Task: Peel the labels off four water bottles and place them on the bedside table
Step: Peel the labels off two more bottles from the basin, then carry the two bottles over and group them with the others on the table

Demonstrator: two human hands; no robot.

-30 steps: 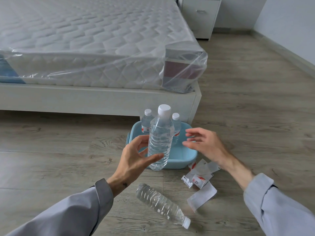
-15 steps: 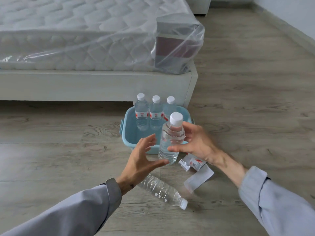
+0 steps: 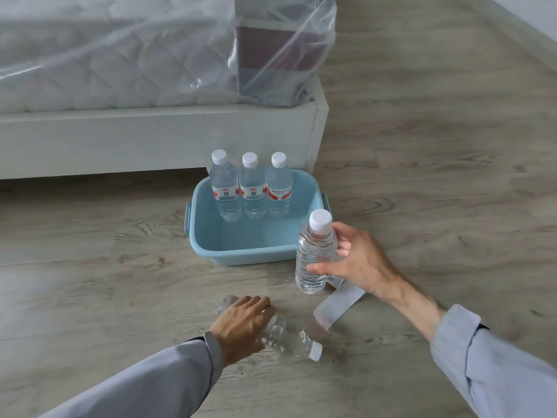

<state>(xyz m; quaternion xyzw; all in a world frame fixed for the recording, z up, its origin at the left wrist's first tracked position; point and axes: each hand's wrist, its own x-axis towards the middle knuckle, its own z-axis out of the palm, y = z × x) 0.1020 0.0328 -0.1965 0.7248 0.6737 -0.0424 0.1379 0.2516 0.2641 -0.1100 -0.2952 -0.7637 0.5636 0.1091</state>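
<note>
Stripped bottle (image 3: 315, 254): upright, no label, just off the near right corner of the blue basin (image 3: 241, 258). Whether its base touches the floor (image 3: 90, 282) cannot be told. Right hand (image 3: 360, 263) grips it, thumb across the front and fingers round the far side. Lying bottle (image 3: 291, 337): also bare, on its side on the floor, cap pointing near right. Left hand (image 3: 241, 322) lies over its body, fingers bent round it. Three labelled bottles (image 3: 252, 188) stand in a row along the basin's far edge. Peeled labels (image 3: 339, 306) lie on the floor between the two bare bottles.
</note>
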